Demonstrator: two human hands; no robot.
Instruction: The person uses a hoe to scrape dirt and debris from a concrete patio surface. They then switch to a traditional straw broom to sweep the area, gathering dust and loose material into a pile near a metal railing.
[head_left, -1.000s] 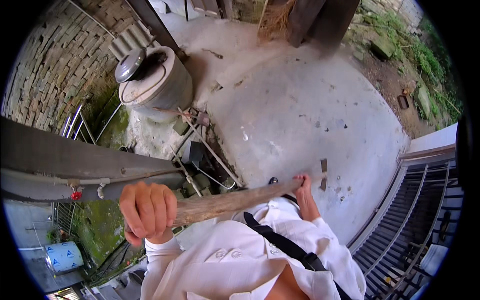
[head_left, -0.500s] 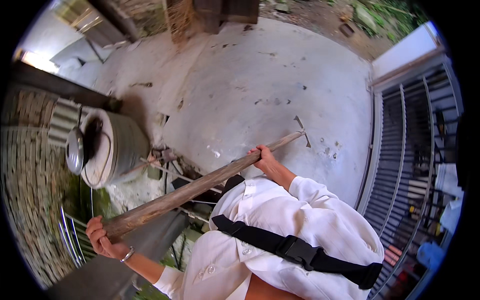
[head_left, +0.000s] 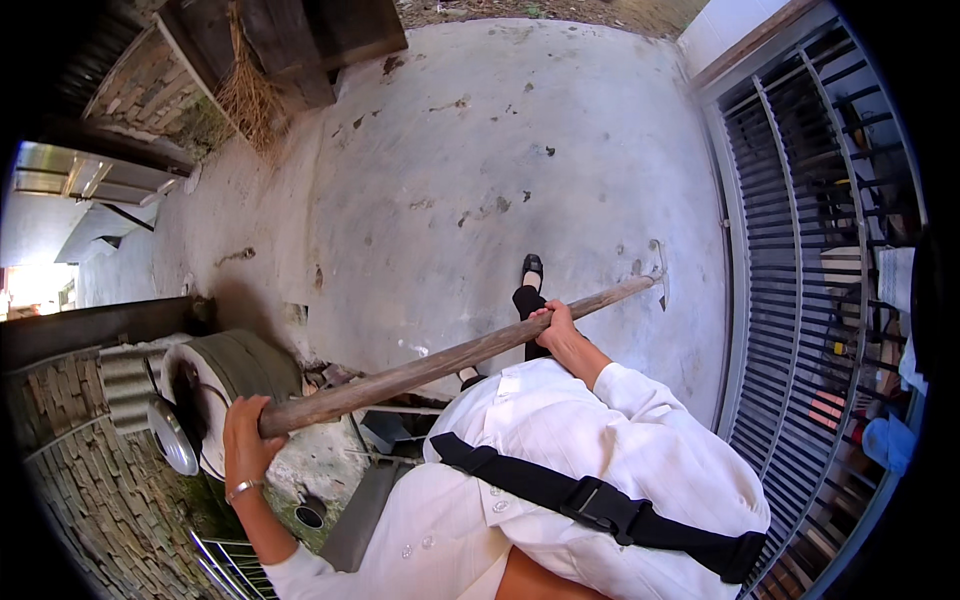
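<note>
A long wooden handle point(head_left: 420, 370) runs slantwise in front of my body, rising to the right. At its far end is a thin, two-ended metal head point(head_left: 659, 273), like that of a light pick, over the concrete. My left hand point(head_left: 250, 440), with a silver bracelet at the wrist, holds the thick butt end at the lower left. My right hand point(head_left: 560, 325) is closed round the shaft farther along, its fingers partly hidden by the wood. Just beyond it shows my foot in a black shoe point(head_left: 533, 268).
A round concrete tank point(head_left: 245, 375) with a metal lid point(head_left: 175, 436) stands left, by a brick wall point(head_left: 110, 510). Barred metal railing point(head_left: 795, 250) lines the right side. A straw broom point(head_left: 245, 95) leans on dark boards at the back. Concrete floor point(head_left: 430, 180) stretches ahead.
My view has turned and I have moved a little. The left hand and butt end are higher and farther right; the metal head has shifted right. My stepping foot now shows.
</note>
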